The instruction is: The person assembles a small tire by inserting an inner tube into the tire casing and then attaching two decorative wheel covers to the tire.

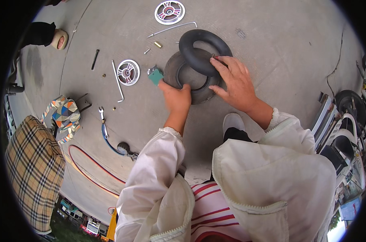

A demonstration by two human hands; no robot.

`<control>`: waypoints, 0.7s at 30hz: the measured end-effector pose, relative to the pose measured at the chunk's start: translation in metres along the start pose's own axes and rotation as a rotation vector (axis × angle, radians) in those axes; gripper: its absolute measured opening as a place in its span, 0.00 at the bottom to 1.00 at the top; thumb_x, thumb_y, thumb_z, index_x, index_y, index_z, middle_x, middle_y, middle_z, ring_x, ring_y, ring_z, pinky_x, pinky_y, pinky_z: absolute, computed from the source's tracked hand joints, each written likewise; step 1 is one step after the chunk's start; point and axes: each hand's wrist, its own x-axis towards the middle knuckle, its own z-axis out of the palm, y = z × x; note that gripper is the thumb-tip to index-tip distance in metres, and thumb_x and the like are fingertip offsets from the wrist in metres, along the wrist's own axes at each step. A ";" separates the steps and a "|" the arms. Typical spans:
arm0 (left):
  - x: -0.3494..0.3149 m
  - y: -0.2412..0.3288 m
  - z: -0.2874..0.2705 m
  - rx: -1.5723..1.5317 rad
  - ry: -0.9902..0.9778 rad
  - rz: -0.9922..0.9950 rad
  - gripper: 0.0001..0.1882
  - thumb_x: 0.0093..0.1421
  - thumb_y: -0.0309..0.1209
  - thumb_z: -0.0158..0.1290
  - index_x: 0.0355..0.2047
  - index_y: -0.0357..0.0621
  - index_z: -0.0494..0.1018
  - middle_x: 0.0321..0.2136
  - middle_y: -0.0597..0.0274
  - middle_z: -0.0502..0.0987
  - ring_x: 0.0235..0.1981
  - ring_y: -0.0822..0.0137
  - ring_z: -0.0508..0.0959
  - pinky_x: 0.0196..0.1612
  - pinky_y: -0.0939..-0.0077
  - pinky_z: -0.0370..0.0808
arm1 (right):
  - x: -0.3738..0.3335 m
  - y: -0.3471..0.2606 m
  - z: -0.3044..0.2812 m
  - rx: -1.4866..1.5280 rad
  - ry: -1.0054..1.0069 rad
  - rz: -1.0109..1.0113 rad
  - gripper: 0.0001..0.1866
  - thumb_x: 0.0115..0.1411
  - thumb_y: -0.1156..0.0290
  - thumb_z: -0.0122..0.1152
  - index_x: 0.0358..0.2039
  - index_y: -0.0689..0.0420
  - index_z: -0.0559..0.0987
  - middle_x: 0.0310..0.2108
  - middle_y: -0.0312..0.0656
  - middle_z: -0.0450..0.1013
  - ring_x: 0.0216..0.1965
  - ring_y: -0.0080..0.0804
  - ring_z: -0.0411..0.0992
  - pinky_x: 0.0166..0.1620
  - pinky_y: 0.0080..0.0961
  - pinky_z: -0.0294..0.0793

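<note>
- A tyre (193,82), flat on the concrete (271,40) at upper centre, is pinned by the left hand (175,97), fingers clamped over its near rim.
- An inner tube (203,50) is pressed down by the right hand (235,82), fingers spread, seemingly to seat it.
- Two wheel hubs (128,72) and a hex key (117,80) are laid out at upper left.

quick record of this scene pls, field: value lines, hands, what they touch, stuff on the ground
left hand: fist on the tyre's near rim
right hand: spread on the inner tube
tyre: flat on the concrete floor
inner tube: black, lying partly on the tyre
green block: beside the tyre
wheel halves: two, apart on the floor
hex keys: two long ones nearby
hose: blue, person's left
</note>
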 end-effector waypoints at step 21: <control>-0.001 0.044 -0.020 -1.148 -0.623 -0.287 0.35 0.67 0.59 0.36 0.58 0.42 0.67 0.54 0.52 0.73 0.54 0.56 0.74 0.58 0.58 0.72 | 0.034 0.005 0.016 0.621 -0.495 0.309 0.17 0.54 0.69 0.68 0.39 0.68 0.77 0.33 0.56 0.76 0.38 0.48 0.76 0.42 0.37 0.73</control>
